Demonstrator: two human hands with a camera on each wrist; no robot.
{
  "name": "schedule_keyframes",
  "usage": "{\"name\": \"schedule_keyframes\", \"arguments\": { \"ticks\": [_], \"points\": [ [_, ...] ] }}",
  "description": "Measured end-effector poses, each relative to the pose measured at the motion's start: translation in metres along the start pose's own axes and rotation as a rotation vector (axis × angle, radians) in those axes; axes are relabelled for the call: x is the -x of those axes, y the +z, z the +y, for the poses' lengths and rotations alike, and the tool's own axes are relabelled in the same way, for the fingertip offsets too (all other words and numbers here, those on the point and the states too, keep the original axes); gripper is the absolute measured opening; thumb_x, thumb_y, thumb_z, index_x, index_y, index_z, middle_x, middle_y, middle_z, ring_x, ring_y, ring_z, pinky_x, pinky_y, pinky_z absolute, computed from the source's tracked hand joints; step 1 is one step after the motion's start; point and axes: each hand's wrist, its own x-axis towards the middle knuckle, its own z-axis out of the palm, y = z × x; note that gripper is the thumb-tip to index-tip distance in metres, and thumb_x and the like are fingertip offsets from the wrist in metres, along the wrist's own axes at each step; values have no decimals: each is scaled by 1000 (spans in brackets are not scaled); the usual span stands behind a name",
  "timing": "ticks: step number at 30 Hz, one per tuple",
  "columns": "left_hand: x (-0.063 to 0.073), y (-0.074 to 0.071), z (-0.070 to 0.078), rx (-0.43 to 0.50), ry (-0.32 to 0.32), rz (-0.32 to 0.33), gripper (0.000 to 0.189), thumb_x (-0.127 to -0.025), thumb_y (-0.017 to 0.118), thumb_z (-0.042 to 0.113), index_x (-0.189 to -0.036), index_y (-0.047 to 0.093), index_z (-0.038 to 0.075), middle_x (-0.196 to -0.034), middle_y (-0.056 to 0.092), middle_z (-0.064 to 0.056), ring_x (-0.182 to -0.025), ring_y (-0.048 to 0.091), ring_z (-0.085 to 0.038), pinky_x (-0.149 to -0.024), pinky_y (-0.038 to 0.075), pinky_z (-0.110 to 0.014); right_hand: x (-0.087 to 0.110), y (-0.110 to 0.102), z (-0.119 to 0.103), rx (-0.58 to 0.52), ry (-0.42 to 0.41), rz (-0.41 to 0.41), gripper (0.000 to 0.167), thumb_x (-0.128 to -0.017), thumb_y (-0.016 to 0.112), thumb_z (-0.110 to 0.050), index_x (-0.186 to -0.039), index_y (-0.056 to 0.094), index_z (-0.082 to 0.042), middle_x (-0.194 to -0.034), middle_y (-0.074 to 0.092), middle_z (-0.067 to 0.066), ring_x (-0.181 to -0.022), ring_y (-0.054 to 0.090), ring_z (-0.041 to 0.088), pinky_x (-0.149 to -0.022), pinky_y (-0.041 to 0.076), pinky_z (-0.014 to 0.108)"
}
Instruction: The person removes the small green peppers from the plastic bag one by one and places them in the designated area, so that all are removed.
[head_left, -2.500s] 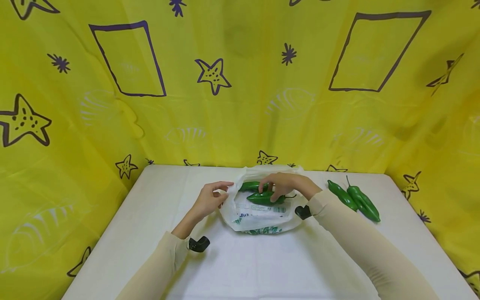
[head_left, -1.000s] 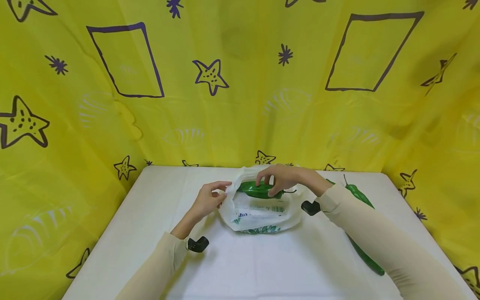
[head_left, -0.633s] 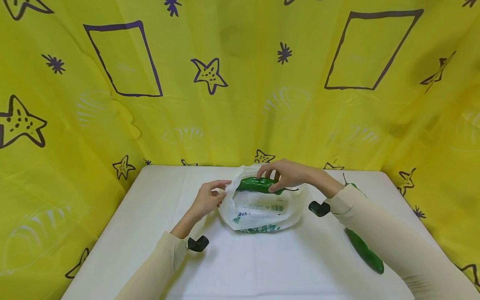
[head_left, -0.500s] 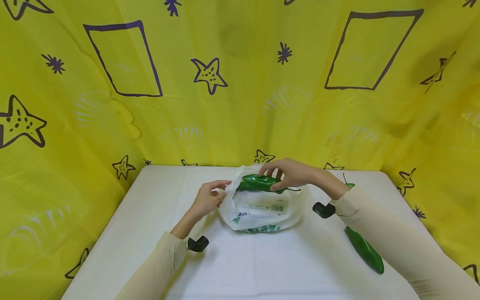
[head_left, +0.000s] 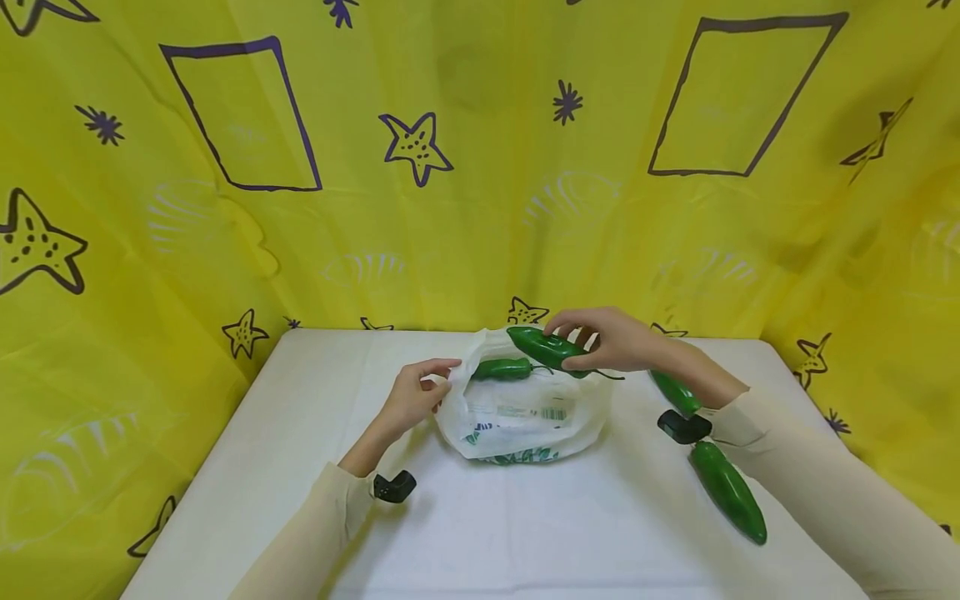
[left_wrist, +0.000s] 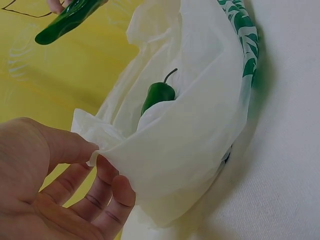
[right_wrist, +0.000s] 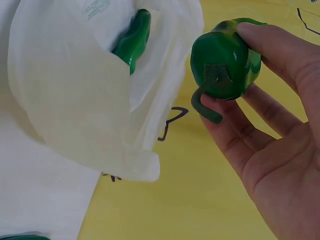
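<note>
My left hand [head_left: 411, 396] pinches the left rim of a white plastic bag [head_left: 573, 440], which stands with its mouth spread and has green leaf print low on its side. In the left wrist view the thumb and fingertips grip a fold of its thin edge. My right hand [head_left: 618, 340] holds a glossy green pepper [head_left: 542, 347] between thumb and fingers, above the right side of the bag's mouth. The right wrist view shows its curved stem [right_wrist: 205, 107] pointing toward the camera. A second green pepper [head_left: 504, 369] lies inside the bag, partly covered by the bag's wall.
Two more green peppers lie on the white table [head_left: 555, 533] at the right: a rear pepper [head_left: 671, 390] and a nearer pepper [head_left: 729, 493], both partly hidden by my right wrist and its black camera [head_left: 684, 427]. A yellow patterned curtain [head_left: 480, 208] encloses the back and sides.
My right hand has lifted one pepper up from inside the bag and moved right with it, uncovering the other pepper there. My left hand stays at the bag's rim.
</note>
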Motion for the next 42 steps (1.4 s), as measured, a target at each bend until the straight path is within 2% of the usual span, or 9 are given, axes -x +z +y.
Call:
{"name": "schedule_keyframes", "arguments": {
  "ticks": [5, 12, 24, 33, 39, 42],
  "points": [
    [1, 0, 0, 1, 12, 1, 40, -97, 66, 1, -134, 70, 14, -119, 64, -13, -61, 51, -17, -58, 47, -26, 15, -6, 5, 0, 16, 52, 46, -88, 82, -14, -130, 65, -14, -115, 70, 10, -90, 70, 19, -80, 61, 37],
    [1, 0, 0, -4, 36, 10, 39, -96, 65, -2, -132, 70, 11, -115, 66, -13, -59, 50, -16, -55, 46, -24, 41, -13, 14, 15, 63, 111, 48, -86, 84, -15, -130, 66, -16, -116, 68, 10, -91, 69, 19, -79, 60, 30],
    [0, 1, 0, -7, 23, 13, 40, -96, 65, 0, -133, 70, 12, -117, 65, -13, -61, 51, -16, -56, 47, -25, 94, -22, 30, 80, 92, 192, 47, -87, 84, -19, -130, 66, -13, -121, 68, 5, -95, 68, 18, -77, 58, 25],
    [1, 2, -1, -5, 9, 9, 40, -96, 66, 1, -134, 69, 13, -119, 65, -13, -61, 52, -17, -58, 47, -26, 132, -19, 51, 112, 93, 277, 49, -83, 85, -11, -129, 67, -14, -120, 69, 4, -89, 65, 5, -73, 58, 23],
    [1, 3, 0, -2, 5, 7, 39, -97, 66, 1, -133, 70, 14, -119, 65, -14, -61, 52, -18, -58, 48, -26, 158, -14, 62, 102, 126, 310, 50, -83, 85, -5, -129, 67, -11, -117, 68, 9, -86, 65, 5, -71, 58, 22],
    [1, 3, 0, -2, 7, 7, 39, -97, 65, 1, -133, 70, 13, -118, 65, -13, -60, 51, -18, -57, 47, -26, 171, -12, 66, 76, 168, 303, 49, -85, 83, -7, -131, 66, -11, -119, 66, 6, -89, 65, 4, -73, 58, 23]
  ]
}}
